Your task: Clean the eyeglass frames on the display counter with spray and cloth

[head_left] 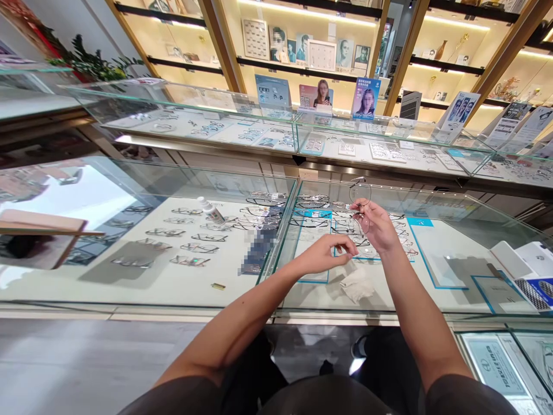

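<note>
Raised above the glass counter, my right hand (380, 226) pinches a pair of thin-framed round eyeglasses (360, 191). One lens stands above the fingers and the other below them. My left hand (329, 252) hovers just to the left and below, its fingers loosely curved and apart from the thumb, with nothing visible in it. Below the hands lies a crumpled pale cloth (358, 286) on the counter. Several rows of eyeglasses (311, 200) show beneath the glass behind my hands.
A white bottle (211, 211) stands on the left counter section near more eyeglasses (209, 237). A small gold-coloured piece (218, 286) lies near the front. At right is a white and blue box (542, 288). Another glass display case (242, 138) runs behind. A mirror-like stand (43, 233) is at left.
</note>
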Tool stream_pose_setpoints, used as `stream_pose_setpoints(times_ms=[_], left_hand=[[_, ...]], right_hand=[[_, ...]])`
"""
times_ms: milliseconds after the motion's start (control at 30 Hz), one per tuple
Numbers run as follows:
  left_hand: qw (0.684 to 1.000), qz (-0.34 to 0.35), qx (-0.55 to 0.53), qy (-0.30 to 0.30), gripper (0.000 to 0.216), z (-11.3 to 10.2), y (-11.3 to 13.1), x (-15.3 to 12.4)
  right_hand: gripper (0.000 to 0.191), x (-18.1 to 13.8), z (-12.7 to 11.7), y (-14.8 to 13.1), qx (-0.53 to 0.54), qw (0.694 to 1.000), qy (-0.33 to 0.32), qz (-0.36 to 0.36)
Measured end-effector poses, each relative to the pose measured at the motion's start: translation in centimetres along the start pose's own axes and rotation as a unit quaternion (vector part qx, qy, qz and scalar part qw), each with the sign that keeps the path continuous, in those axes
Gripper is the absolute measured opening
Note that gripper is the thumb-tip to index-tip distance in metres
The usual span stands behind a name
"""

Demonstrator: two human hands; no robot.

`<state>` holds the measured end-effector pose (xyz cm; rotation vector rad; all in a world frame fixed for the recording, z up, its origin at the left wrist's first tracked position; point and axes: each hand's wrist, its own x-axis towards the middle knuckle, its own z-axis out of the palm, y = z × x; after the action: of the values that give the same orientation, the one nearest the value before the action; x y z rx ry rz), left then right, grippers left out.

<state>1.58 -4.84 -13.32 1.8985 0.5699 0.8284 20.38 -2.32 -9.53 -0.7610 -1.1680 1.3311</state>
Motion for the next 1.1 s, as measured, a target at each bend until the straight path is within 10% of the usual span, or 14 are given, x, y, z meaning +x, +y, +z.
stream_pose_setpoints(times_ms=[233,700,1100], left_hand=[[0.980,0.050,-0.069,0.178,0.023,-1.9,0.1,0.2],[0.930,0.111,-0.016,0.351,0.026,-4.5,0.2,0.0],[0.912,0.147,0.046,0.380,0.030,-5.3,0.3,-0.3]], right_hand=[[0.041,0.1,0.0,0.2,0.005,1.000,-0.002,0.005],[0.044,-0.5,0.5,-0.4,-0.053,0.994,-0.090,0.015],[0.044,-0.9,0.4,-0.4,-0.117,0.969,-0.210,0.056]])
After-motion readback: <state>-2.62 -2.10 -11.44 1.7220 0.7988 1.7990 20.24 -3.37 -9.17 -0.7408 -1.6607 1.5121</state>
